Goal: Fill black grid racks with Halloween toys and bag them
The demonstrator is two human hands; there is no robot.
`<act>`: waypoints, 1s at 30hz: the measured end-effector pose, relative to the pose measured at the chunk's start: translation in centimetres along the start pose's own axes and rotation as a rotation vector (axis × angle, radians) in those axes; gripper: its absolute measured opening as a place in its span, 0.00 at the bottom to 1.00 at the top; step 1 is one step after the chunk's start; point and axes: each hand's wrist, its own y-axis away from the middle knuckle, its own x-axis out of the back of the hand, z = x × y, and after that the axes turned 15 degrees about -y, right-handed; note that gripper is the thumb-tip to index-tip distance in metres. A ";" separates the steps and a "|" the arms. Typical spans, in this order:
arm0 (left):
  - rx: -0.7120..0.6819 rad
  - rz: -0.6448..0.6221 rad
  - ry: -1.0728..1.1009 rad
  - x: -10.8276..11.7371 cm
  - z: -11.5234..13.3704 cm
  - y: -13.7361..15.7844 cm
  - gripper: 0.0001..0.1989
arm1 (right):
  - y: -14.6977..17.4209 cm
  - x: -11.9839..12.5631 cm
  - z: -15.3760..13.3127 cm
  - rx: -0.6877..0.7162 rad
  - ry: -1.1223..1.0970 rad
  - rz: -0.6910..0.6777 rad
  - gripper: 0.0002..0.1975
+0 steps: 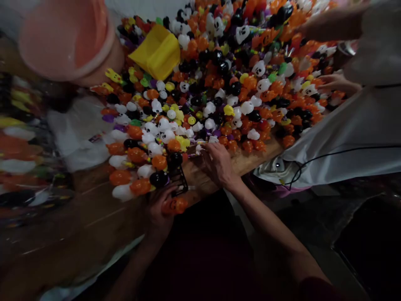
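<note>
My left hand (pixel 159 207) is at the table's front edge, its fingers closed around an orange pumpkin-faced figure (pixel 175 205); any stick below it is hidden. Just above that hand sits a black slotted rack (pixel 180 182), with rows of orange, white and black figures (pixel 136 155) standing over it and to its left. My right hand (pixel 217 161) is at the near side of the pile, fingertips pinched by a thin patterned stick (pixel 199 142). The stick seems to be in its grip, though the fingers partly cover it. A small white figure (pixel 213 139) lies by the fingertips.
A large heap of figure-topped sticks (pixel 247 107) spreads across the wooden table (pixel 200 175). A yellow box-like piece (pixel 158 52) lies on it. At the back left stands a pink bucket (pixel 94 62). Another person's hands (pixel 340 82) are in the heap at right. A dark cable (pixel 332 149) crosses pale cloth.
</note>
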 end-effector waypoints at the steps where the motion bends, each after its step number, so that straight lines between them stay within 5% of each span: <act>1: 0.030 -0.019 -0.008 0.5 -0.2 0.1 0.14 | -1.0 0.1 0.0 -0.018 0.067 -0.030 0.14; 5: 0.065 -0.050 -0.034 1.7 -0.5 0.5 0.15 | -4.3 -1.5 0.0 -0.110 0.270 -0.147 0.09; 11: 0.056 -0.048 -0.020 1.4 -0.3 -0.1 0.17 | -5.5 -2.0 1.4 -0.092 0.296 -0.043 0.10; 17: -0.002 0.006 0.068 1.2 0.2 -0.3 0.14 | 0.1 1.5 1.6 -0.065 0.274 0.105 0.11; 22: -0.195 0.082 0.076 0.7 2.4 0.5 0.17 | 5.8 1.5 2.6 -0.174 0.241 0.185 0.12; 30: -0.400 0.085 -0.282 -4.8 5.0 -3.3 0.18 | 6.2 -0.5 2.3 -0.057 0.244 0.206 0.11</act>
